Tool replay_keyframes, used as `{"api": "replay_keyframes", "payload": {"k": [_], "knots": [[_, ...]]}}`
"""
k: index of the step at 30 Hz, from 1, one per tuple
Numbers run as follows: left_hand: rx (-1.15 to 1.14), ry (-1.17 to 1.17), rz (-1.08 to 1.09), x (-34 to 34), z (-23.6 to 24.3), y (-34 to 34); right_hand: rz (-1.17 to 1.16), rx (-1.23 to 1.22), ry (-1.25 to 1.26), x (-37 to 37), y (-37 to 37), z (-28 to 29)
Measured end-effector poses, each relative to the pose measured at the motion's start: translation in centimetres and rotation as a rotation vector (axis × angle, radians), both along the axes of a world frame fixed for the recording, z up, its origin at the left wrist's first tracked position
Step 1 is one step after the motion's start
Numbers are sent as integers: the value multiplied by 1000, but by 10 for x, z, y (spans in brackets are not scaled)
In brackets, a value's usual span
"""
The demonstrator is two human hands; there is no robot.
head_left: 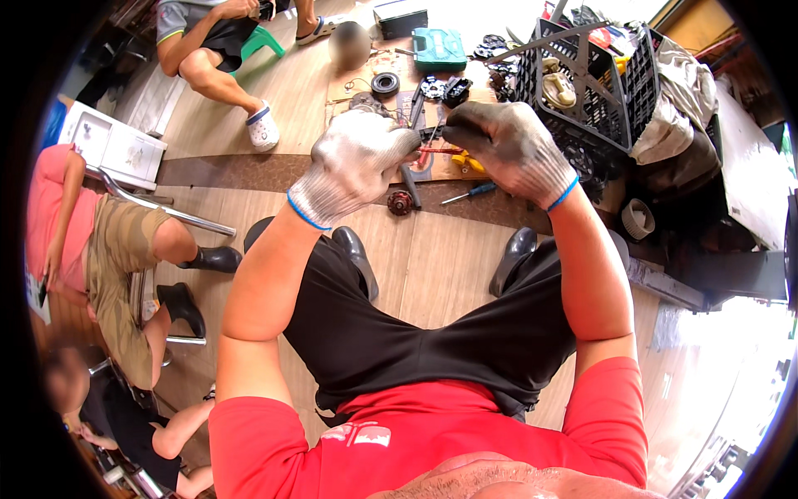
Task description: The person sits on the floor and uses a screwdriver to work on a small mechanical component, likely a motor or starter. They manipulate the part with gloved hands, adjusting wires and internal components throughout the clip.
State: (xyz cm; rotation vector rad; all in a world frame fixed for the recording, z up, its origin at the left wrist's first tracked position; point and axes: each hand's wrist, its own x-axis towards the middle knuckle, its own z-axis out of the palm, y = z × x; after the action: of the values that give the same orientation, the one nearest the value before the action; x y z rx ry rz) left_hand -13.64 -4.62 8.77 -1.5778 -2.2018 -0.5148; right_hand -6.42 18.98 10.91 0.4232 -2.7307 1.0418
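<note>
My left hand (356, 158), in a white knit glove with a blue cuff, is closed in front of me, its fingertips pinched together. Opposite it, my right hand (509, 151) wears a matching glove blackened at the fingers and is closed too. A thin red length (439, 150), perhaps wire, shows in the gap between the two hands; what the fingertips grip is too small to make out. Below the hands lie a reddish-brown wound motor part (400, 202), a dark bar (411, 186), a yellow-handled tool (470, 161) and a screwdriver with a blue handle (479, 190).
Beyond my hands, a cardboard sheet (339, 90) bears a black ring (385, 84) and dark machine parts. A teal case (439, 50) lies behind. Black plastic crates (582, 108) crowd the right. One person (204, 58) sits ahead left; two more sit at left.
</note>
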Motion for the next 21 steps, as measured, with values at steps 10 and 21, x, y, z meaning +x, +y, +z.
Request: {"api": "replay_keyframes", "payload": {"k": [10, 21], "knots": [[389, -333, -2, 6, 9, 0, -7, -503, -283, -10, -3, -25], [191, 144, 180, 4, -5, 0, -5, -65, -50, 6, -9, 6]]}}
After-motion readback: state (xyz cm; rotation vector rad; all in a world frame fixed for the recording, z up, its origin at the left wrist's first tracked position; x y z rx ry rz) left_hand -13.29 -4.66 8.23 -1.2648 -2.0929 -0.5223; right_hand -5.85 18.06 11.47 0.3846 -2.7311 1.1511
